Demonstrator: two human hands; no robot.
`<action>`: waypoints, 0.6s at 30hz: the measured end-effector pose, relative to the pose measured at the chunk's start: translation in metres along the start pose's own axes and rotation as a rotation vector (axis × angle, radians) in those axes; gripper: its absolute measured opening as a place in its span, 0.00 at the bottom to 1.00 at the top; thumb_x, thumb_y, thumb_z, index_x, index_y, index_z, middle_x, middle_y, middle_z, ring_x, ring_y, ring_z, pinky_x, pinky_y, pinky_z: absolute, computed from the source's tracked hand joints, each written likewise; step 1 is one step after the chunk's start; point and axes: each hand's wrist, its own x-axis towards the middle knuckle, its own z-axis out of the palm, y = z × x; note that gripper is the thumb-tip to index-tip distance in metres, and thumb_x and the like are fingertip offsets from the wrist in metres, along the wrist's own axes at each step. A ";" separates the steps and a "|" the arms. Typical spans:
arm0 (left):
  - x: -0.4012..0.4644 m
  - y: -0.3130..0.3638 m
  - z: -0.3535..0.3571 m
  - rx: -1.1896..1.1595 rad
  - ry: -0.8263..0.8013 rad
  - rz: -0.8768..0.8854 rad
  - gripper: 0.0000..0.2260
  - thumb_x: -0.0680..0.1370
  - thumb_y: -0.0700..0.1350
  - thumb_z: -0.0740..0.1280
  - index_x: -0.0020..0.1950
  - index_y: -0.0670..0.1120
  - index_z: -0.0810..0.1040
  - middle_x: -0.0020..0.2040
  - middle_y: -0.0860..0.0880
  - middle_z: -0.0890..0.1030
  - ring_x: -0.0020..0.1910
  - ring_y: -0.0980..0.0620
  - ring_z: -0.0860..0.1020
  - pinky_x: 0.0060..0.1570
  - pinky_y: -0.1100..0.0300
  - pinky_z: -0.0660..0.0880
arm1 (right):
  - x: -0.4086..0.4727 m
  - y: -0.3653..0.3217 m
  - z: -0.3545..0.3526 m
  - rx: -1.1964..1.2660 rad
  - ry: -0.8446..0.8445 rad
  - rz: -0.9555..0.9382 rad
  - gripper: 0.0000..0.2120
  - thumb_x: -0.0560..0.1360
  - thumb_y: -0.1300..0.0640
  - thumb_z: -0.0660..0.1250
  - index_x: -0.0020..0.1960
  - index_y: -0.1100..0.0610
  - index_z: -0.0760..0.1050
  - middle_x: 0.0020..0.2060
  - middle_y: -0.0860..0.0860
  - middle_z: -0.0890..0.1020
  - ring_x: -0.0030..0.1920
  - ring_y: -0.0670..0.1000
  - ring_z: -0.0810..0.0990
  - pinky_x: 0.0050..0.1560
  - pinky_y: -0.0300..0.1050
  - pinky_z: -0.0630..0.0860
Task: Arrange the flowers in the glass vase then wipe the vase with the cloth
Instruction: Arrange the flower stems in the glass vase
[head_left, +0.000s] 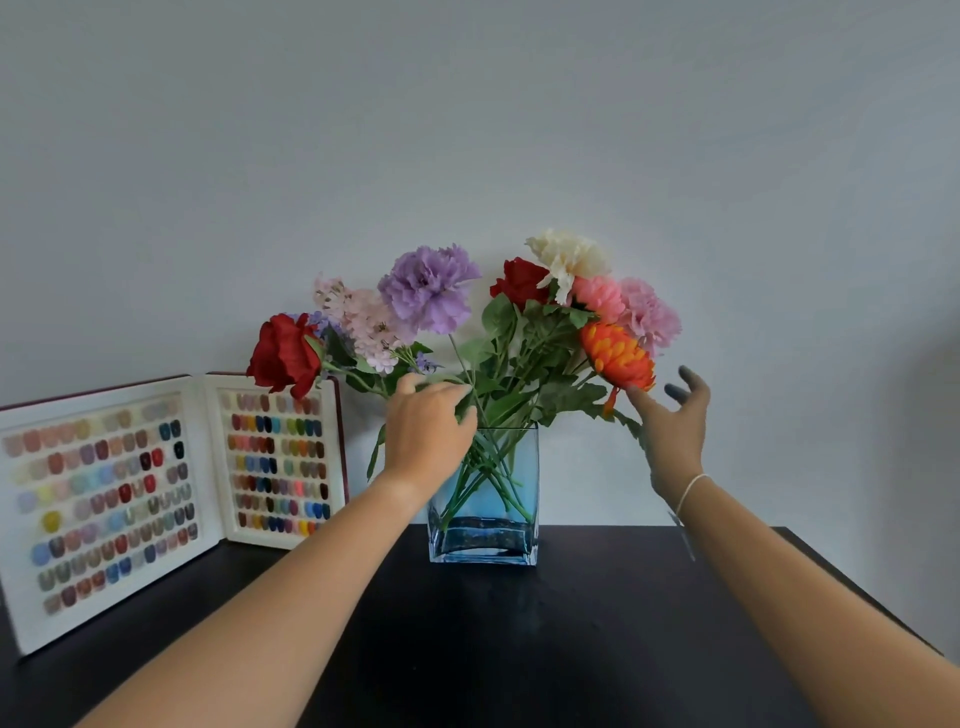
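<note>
Blue-tinted glass forms the square vase (483, 493), which stands on the dark tabletop (571, 623) near its back edge, against a pale wall. Its flat walls are clear enough to show thin green stems crossing inside, down to a dark band at the base. The flowers (467, 332) already sit in it, fanning wide: 2 red roses, a ruffled purple bloom (428, 288), a cream one, pink ones and an orange flower (618, 361) with layered, scale-like petals. They look like fabric blooms, soft and frilled.

The left hand (428, 431) is at the vase mouth, its grip closed around the bunched stems and leaves just above the rim. The right hand (672, 421) is beside the orange flower with its grip spread, fingertips touching or nearly touching the petals, pinching nothing.

The risk, as I judge it, lies in the tall, top-heavy spread: a sideways pull on the stems could tip or slide the vase on the smooth tabletop. The leftmost rose (285, 353) leans far out and could catch the open nail-colour sample book (156, 493) standing well to the left. No cloth is in view, so wiping appears not yet begun.
</note>
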 end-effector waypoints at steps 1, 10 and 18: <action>0.000 0.001 0.001 -0.024 -0.011 -0.010 0.15 0.76 0.48 0.62 0.61 0.46 0.76 0.58 0.48 0.81 0.63 0.43 0.67 0.58 0.56 0.63 | -0.004 0.004 0.002 0.015 0.047 0.023 0.27 0.70 0.56 0.70 0.65 0.50 0.61 0.61 0.54 0.69 0.57 0.56 0.73 0.55 0.50 0.74; -0.007 -0.001 0.012 -0.233 -0.121 -0.025 0.14 0.77 0.45 0.62 0.61 0.48 0.76 0.61 0.49 0.79 0.64 0.46 0.68 0.60 0.59 0.64 | -0.032 0.028 0.023 0.016 -0.032 0.038 0.14 0.71 0.53 0.67 0.55 0.51 0.70 0.56 0.52 0.76 0.53 0.51 0.74 0.50 0.42 0.68; 0.019 0.005 0.003 -0.464 -0.054 -0.201 0.18 0.77 0.53 0.60 0.60 0.45 0.77 0.47 0.52 0.79 0.50 0.55 0.74 0.50 0.64 0.67 | -0.012 0.007 0.051 0.040 -0.039 0.146 0.13 0.68 0.47 0.69 0.45 0.56 0.77 0.39 0.51 0.79 0.34 0.48 0.71 0.33 0.40 0.68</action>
